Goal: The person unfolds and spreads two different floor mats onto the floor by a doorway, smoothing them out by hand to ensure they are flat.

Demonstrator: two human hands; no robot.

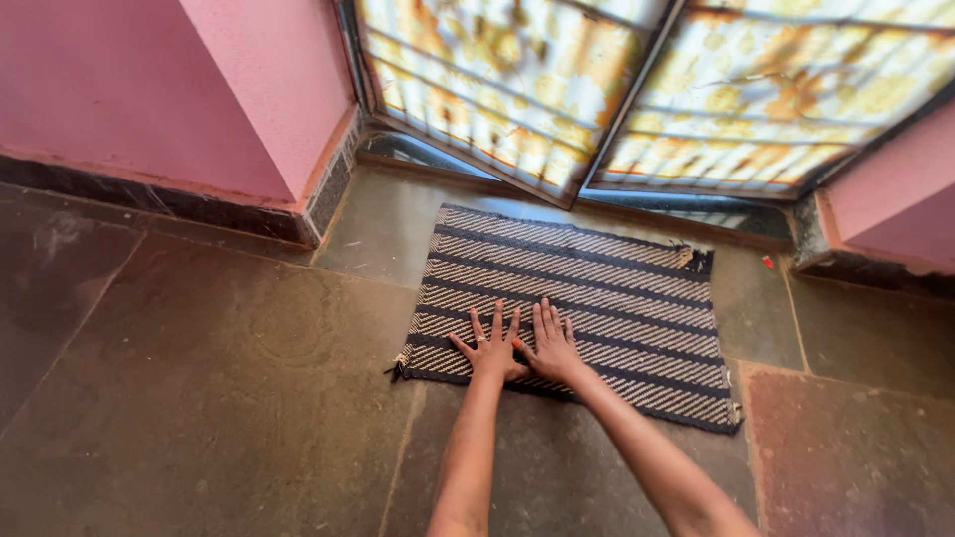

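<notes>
My left hand (pixel 490 350) and right hand (pixel 550 346) lay flat, side by side, on the near left part of the striped doormat (pixel 597 288), fingers (pixel 497 323) spread wide and pinching nothing. The dark and pale woven doormat rested on the stone floor (pixel 219 398), its far edge near the patterned door panels (pixel 647 89). Pink walls (pixel 149 89) rose at the far left and right. A small red scrap (pixel 768 262) lay on the floor just right of the doormat.

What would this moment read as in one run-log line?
left hand: flat on striped doormat, fingers spread | right hand: flat beside it | doormat: on stone floor before patterned door
</notes>
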